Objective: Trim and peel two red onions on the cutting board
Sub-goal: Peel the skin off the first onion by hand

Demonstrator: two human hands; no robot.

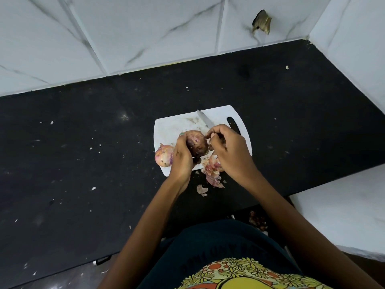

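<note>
Two round red onions on the white plastic cutting board (175, 126): left hand (181, 157) grasps the dark one (196, 143), right hand (227, 146) pinches its skin; the paler onion (164, 155), left of the board, looks unpeeled.

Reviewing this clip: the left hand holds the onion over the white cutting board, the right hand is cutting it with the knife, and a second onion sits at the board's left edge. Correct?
Not quite. In the head view the knife lies on the cutting board, unheld. The right hand is pinching skin off the onion held by the left hand. The second onion at the board's left edge is right.
</note>
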